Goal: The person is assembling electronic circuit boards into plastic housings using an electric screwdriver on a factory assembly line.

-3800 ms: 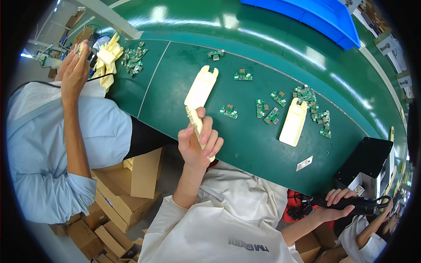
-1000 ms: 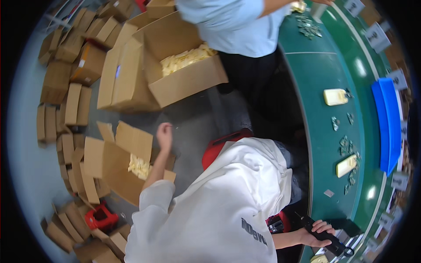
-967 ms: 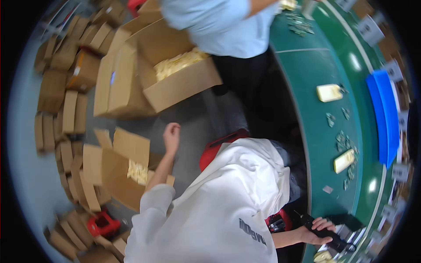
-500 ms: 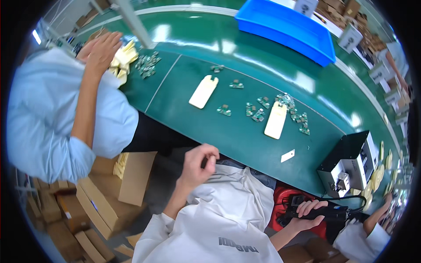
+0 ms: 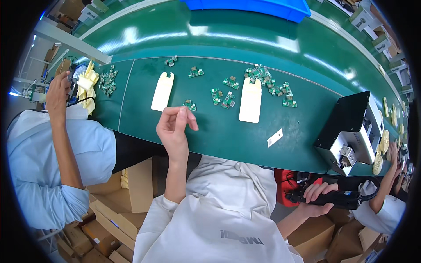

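Note:
My left hand [image 5: 174,130] is raised over the near edge of the green table [image 5: 210,140], its fingers loosely bent and apart with nothing seen in them. Just beyond its fingertips lie a small green circuit board [image 5: 190,104] and a cream plastic shell [image 5: 162,92], flat with a notched top. A second shell [image 5: 250,103] rests further right, its top against a cluster of circuit boards [image 5: 258,72]. Low on the right, below the table edge, my right hand [image 5: 319,197] is wrapped round a black cylindrical corded tool [image 5: 348,199]; its exact kind is unclear.
A black and silver machine [image 5: 351,136] stands at the table's right end. A small white tag [image 5: 275,138] lies before it. A co-worker's hand [image 5: 58,96] is at the left near cream parts [image 5: 87,83]. A blue bin [image 5: 250,8] sits beyond; open cardboard boxes [image 5: 118,210] stand below left.
My left hand has moved up and forward from my lap to over the table edge. The view has shifted. My right hand still holds the black tool.

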`<state>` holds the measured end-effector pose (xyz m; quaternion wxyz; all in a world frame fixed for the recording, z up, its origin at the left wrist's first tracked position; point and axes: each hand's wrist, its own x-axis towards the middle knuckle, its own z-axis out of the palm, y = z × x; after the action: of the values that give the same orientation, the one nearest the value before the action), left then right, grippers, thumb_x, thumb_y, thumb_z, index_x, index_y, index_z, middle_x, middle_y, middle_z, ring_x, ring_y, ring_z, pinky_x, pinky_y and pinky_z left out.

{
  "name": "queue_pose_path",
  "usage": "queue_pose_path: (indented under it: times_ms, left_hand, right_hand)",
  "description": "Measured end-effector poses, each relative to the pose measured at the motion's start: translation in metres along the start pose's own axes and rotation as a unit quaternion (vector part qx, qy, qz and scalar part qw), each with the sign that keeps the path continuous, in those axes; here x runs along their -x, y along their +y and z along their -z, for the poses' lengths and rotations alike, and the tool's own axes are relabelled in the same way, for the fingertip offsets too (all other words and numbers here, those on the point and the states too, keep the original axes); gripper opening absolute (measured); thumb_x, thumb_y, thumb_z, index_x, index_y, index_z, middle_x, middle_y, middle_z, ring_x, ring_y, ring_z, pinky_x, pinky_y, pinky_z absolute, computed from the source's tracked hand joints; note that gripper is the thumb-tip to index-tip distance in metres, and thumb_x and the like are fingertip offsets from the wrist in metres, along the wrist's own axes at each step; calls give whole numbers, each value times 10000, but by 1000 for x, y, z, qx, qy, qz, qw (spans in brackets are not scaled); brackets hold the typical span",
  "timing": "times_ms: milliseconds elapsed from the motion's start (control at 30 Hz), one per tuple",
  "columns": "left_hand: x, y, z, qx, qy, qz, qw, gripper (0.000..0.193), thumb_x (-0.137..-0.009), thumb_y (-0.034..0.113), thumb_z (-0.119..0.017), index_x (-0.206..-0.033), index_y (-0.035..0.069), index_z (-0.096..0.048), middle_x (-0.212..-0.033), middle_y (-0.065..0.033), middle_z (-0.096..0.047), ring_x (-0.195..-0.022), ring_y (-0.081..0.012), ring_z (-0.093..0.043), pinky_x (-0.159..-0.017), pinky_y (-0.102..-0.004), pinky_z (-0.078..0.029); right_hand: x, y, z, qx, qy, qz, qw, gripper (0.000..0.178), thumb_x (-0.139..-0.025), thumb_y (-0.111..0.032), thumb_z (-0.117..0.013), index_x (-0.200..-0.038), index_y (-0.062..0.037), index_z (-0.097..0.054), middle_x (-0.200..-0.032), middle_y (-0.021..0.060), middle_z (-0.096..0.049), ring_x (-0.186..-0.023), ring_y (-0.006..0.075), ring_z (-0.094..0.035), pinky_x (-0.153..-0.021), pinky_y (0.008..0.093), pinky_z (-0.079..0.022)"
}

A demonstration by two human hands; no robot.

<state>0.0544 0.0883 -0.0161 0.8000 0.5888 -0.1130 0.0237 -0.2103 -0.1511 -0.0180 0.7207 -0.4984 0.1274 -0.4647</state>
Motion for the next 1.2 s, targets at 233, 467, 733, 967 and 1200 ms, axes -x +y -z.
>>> queue_pose_path:
  times_ms: [233,467,733,967,1200]
  left_hand:
    - [2,-8,-9,0,-32,13,999,60,-944,17,-561,-973,-23,-594,-783,-98,-638,-602,-132,-576,-554,-252,-464]
    - [6,-16,-11,-96,-91,-90,987,224,-788,-83,-551,-984,8,-607,-758,-50,-607,-766,-149,-565,-695,-257,-463]
    - [4,-5,-15,-217,-260,-119,933,338,-623,-76,-507,-929,20,-613,-728,-45,-549,-771,-178,-485,-747,-303,-398]
    - [4,-5,-13,-184,-263,-78,944,353,-599,-61,-486,-915,40,-608,-683,-46,-495,-700,-189,-459,-682,-304,-421]
    - [1,-7,-8,-179,-275,-85,941,329,-588,-55,-489,-890,35,-585,-675,-53,-431,-668,-176,-417,-610,-283,-368]
  right_hand:
    - [-4,0,2,3,-12,-12,1000,523,-851,-533,-660,-883,-89,-386,-576,-2,-414,-390,78,-396,-362,193,-336]
    - [-12,-30,4,-38,-53,46,997,522,-827,-510,-700,-882,-85,-402,-593,0,-428,-392,81,-397,-383,193,-335]
    - [-49,-50,4,20,-53,177,983,549,-816,-540,-687,-912,-71,-418,-615,23,-458,-440,112,-453,-435,234,-392]
    - [-55,-24,-4,77,-49,187,978,534,-830,-554,-655,-926,-66,-458,-632,25,-424,-465,112,-414,-466,246,-347]
    - [-60,-13,-7,84,-26,192,978,540,-840,-565,-640,-926,-67,-453,-631,24,-418,-466,108,-406,-466,245,-344]
